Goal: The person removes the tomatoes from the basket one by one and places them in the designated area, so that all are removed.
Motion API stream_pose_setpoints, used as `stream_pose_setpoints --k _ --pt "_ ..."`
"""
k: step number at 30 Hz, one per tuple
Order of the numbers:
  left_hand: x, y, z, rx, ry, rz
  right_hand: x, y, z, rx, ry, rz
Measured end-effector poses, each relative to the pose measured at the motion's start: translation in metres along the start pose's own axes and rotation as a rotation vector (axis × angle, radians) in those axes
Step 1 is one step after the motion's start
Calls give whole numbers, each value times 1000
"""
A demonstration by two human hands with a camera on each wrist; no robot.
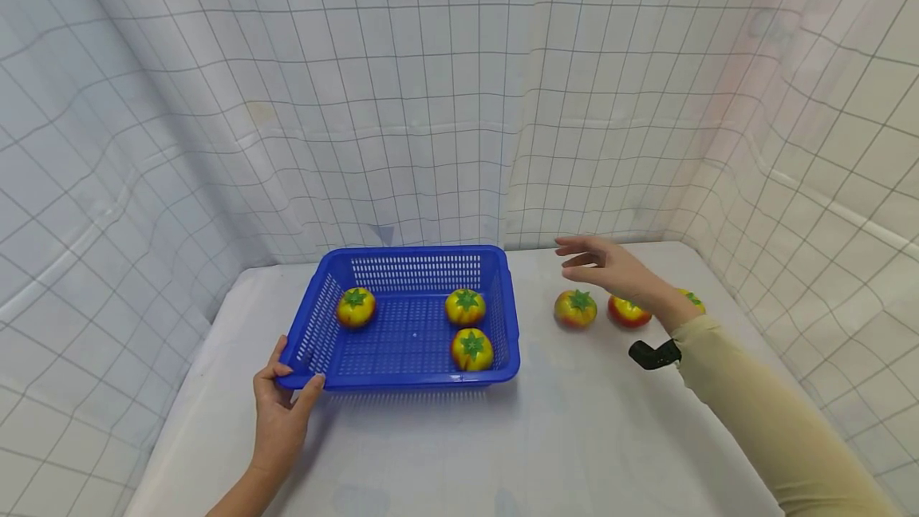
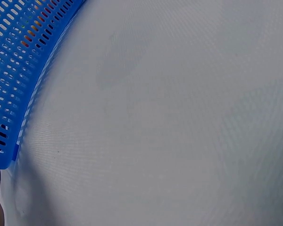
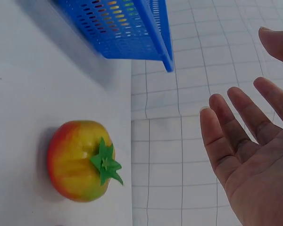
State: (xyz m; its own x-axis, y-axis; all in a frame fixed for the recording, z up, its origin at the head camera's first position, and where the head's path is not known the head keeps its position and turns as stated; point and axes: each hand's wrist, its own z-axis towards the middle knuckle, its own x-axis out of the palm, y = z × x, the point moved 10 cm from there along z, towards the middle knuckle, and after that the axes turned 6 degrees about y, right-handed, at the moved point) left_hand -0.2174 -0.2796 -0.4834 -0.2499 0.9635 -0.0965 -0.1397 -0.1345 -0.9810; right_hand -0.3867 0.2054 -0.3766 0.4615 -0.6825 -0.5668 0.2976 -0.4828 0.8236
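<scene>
My left hand (image 1: 280,425) grips the near left corner of a blue plastic basket (image 1: 402,380), thumb on the front rim and fingers at the left side. Inside lie one yellow-red tomato (image 1: 356,308) at the left and two more, a rear tomato (image 1: 465,307) and a front tomato (image 1: 471,350), at the right. Over the table right of the basket, my right hand (image 1: 610,268) hovers with fingers spread and holds nothing. Nearest below it sits a tomato (image 1: 575,309) with a green star-shaped top. In the right wrist view, that tomato (image 3: 80,160) stands apart from the fingers.
Farther right are another tomato (image 1: 629,312) and one more tomato (image 1: 692,301), partly hidden by my right hand and wrist. A white cloth covers the table (image 1: 574,437). Checked white curtains (image 1: 431,102) enclose the back and both sides.
</scene>
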Motion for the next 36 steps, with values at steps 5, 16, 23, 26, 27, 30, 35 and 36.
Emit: stream_pose_setpoints --k 5,16,23,26,27,30,35,36 --pt "-1 1 0 1 -5 -9 18 20 14 -37 35 -11" --pt "0 -1 0 22 11 -53 57 57 42 -94 123 35" --pt "-1 1 -1 10 1 -45 79 79 57 -151 184 17" --pt "-1 1 -1 10 -2 -41 88 85 65 -168 202 -6" --pt "-1 1 -1 8 -3 -42 92 87 67 -177 212 -10" --pt "-1 -1 -1 12 -4 -49 102 93 75 -197 239 0" --pt "0 -1 -1 22 1 -52 119 103 86 -226 277 28" --pt "0 -1 -1 24 2 -50 122 105 88 -229 284 30"
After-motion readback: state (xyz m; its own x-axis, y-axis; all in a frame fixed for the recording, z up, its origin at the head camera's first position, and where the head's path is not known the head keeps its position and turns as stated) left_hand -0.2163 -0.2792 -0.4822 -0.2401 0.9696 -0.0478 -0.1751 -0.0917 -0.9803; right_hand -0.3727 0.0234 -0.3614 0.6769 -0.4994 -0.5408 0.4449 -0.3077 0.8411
